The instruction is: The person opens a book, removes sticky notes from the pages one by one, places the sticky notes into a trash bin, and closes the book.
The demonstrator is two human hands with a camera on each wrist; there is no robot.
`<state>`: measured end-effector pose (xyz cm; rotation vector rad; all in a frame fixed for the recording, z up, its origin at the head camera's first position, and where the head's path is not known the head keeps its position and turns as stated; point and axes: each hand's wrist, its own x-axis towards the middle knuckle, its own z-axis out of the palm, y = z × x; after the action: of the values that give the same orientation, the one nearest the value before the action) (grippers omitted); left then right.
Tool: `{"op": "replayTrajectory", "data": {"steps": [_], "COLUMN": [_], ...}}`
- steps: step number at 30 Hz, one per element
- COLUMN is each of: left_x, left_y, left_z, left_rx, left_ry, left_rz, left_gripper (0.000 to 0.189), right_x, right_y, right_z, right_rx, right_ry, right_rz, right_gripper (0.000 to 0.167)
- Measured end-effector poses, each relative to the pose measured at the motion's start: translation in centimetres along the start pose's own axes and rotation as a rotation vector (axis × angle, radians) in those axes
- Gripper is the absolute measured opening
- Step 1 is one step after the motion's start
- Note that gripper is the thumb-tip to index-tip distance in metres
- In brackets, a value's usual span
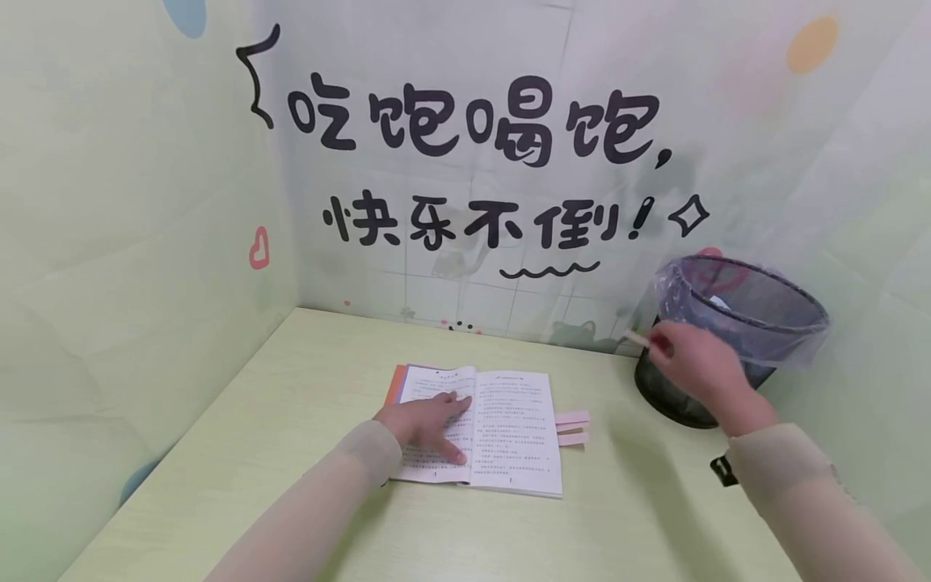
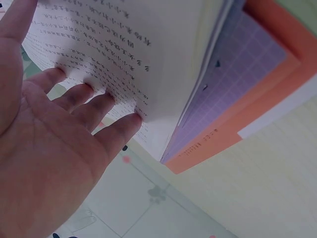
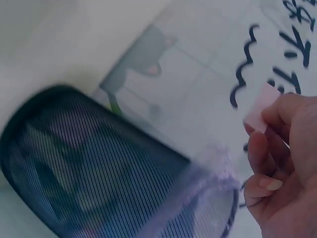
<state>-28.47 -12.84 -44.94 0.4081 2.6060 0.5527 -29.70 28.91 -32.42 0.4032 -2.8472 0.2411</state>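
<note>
An open book lies on the table, with printed pages and an orange-and-purple cover showing at its left edge. My left hand rests on the left page, fingers spread and straight, thumb near the fold. Pink sticky notes stick out past the right page edge. Between thumb and index finger my right hand pinches a small pink sticky note. It is raised beside the mesh trash bin, which overlaps the wrist side of the hand in the head view.
A translucent purple bag lines the bin and folds over its rim; something whitish shows inside. A small black object sits by the right forearm. Walls with printed lettering close off the back and sides of the table.
</note>
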Motion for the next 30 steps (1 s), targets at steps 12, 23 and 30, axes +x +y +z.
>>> {"op": "replayTrajectory", "data": {"steps": [12, 23, 30], "left_x": [-0.1, -0.2, 0.3], "left_y": [0.0, 0.0, -0.3], "left_z": [-0.1, -0.1, 0.1], "left_rx": [-0.006, 0.004, 0.04], "left_ry": [-0.004, -0.002, -0.014], "left_rz": [0.007, 0.008, 0.005], "left_gripper": [0.108, 0.108, 0.109], "right_x": [0.0, -0.6, -0.7], "right_y": [5.3, 7.4, 5.9], "right_z": [-5.3, -5.8, -5.1], "right_rx": [-0.064, -0.126, -0.158], "right_ry": [0.354, 0.258, 0.25], "right_rz": [0.222, 0.381, 0.327], "right_gripper": [0.027, 0.041, 0.043]}}
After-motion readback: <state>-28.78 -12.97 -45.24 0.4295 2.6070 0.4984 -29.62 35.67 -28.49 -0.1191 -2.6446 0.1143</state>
